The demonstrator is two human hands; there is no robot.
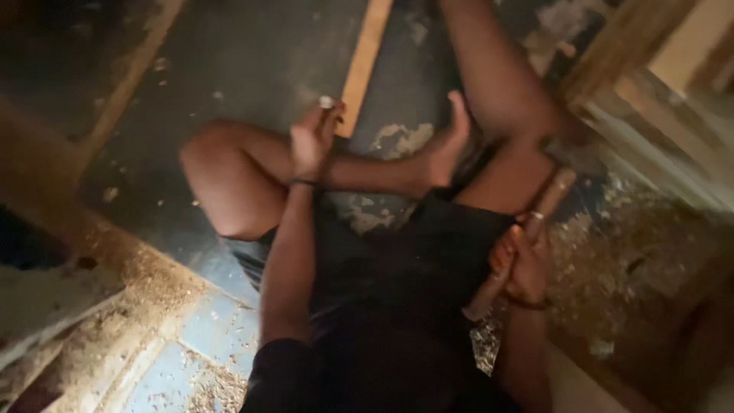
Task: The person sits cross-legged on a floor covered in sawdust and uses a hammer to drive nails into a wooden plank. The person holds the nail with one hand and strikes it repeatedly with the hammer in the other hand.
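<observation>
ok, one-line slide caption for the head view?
Seated on a sawdust-strewn floor, right hand gripping a wooden handle, left hand raised near a wooden plank.

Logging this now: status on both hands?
Right hand shut on wooden handle. Left hand pinching small pale piece. Sawdust around; nothing blocking.

- Long wooden plank (365, 65) lies on the dark floor (252, 69).
- Sawdust pile (634, 260) lies well right of the plank.
- Wooden frame (650, 69) stands right of the plank, above the sawdust.

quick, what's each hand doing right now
Left hand: loosely curled, pinching a small pale object at the fingertips.
Right hand: closed around a wooden handle.
</observation>
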